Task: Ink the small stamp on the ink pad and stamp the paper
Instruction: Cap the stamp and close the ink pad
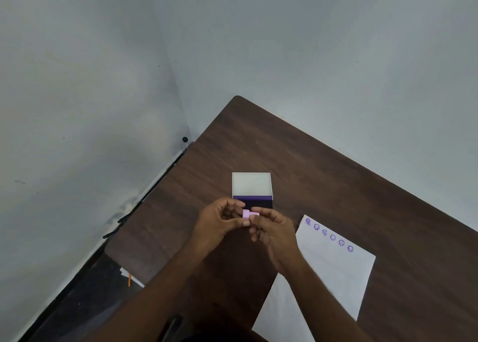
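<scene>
A small pink stamp (248, 214) is held in the air between the fingertips of my left hand (221, 221) and my right hand (274, 232), just in front of the ink pad (254, 202). The pad's dark purple surface is partly hidden behind my fingers, and its white lid (251, 184) stands open behind it. A white sheet of paper (333, 272) lies to the right on the brown table (297, 160). A row of several purple round stamp marks (328, 234) runs along the paper's far edge.
The table stands in a corner between two pale walls. On the dark floor to the left lie a scrap of paper and an orange pencil-like object (129, 279). A dark object (173, 323) shows at the bottom edge near my left arm.
</scene>
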{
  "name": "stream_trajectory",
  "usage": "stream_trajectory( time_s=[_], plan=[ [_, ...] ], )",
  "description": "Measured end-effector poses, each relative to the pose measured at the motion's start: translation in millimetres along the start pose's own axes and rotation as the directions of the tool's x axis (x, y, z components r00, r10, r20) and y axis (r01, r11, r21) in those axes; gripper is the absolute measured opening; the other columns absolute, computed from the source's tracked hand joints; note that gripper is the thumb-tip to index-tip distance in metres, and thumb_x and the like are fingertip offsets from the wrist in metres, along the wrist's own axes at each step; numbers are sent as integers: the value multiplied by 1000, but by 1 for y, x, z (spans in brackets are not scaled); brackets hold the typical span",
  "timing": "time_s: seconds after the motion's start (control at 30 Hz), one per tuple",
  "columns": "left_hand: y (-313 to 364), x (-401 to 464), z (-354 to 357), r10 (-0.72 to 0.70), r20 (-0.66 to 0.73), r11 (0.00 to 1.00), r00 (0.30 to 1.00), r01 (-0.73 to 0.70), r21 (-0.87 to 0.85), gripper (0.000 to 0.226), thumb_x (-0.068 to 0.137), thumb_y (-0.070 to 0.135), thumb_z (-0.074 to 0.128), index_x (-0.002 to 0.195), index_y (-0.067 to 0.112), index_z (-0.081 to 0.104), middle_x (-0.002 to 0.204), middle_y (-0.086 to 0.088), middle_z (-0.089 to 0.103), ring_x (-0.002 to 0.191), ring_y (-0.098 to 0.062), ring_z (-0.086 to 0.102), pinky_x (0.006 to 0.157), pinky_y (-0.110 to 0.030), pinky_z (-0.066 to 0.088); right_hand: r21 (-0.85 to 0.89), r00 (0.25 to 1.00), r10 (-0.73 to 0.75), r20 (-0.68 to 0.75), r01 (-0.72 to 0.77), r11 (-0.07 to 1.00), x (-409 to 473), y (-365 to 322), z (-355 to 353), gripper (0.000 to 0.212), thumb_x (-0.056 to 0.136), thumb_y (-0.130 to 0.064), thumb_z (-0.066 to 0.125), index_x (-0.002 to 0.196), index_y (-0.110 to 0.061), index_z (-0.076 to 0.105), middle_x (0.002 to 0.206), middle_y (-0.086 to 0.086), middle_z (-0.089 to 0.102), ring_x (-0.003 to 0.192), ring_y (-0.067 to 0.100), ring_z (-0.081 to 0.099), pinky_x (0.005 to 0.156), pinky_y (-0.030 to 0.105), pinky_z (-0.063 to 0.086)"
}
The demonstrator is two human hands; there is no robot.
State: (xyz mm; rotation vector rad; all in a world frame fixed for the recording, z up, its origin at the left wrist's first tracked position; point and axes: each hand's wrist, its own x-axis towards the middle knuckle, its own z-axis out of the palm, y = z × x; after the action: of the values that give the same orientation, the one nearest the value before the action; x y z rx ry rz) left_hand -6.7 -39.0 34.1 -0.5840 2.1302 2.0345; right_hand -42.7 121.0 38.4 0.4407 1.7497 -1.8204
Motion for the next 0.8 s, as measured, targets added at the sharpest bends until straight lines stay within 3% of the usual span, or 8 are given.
stream_trajectory(
  time_s=[0.13,0.3,0.47,0.6,0.73,0.8],
  plan=[
    [-1,4,8,-32,-28,999,999,32,13,44,66,10,85,106,15,68,93,-6,73,84,-16,70,75,-19,56,-5,997,-8,-76,8,1000,4,3,-9,12,79,-19,77,90,-15,76,78,17,73,59,23,61,56,31,52],
    [-6,9,23,-79,-46,978,996,86,188,26,75,20,81,99,21,70,87,4,72,80,-9,68,71,-16,54,-149,972,-38,-231,3,989,13,5,-31,22,74,-38,80,90,-24,74,66,2,73,51,11,61,54,20,52],
    [-7,22,42,-59,-69,933,996,80,352,12,81,29,76,91,25,71,87,13,71,78,1,65,69,-8,48,-354,919,-138,-371,-2,935,21,8,-62,28,77,-51,74,88,-25,71,76,-8,74,67,11,68,64,27,57],
    [-3,35,71,0,-2,884,1000,1,468,9,85,29,71,93,24,69,92,9,71,80,-2,63,75,-12,49,-527,883,-238,-405,-12,850,30,6,-78,16,86,-43,64,77,-29,66,72,-10,68,70,10,64,65,20,47],
    [1,50,103,-44,55,835,997,7,551,22,89,31,66,108,22,67,108,6,69,97,-11,64,89,-22,48,-632,855,-349,-383,34,775,43,6,-91,27,91,-29,59,70,-14,67,68,2,66,62,11,57,62,22,40],
    [3,54,114,-60,80,810,995,2,586,28,90,31,64,115,19,65,115,1,67,105,-16,63,96,-28,47,-665,857,-375,-354,51,745,49,5,-94,29,93,-26,56,68,-14,65,65,-1,62,60,8,54,60,19,37]
  ],
)
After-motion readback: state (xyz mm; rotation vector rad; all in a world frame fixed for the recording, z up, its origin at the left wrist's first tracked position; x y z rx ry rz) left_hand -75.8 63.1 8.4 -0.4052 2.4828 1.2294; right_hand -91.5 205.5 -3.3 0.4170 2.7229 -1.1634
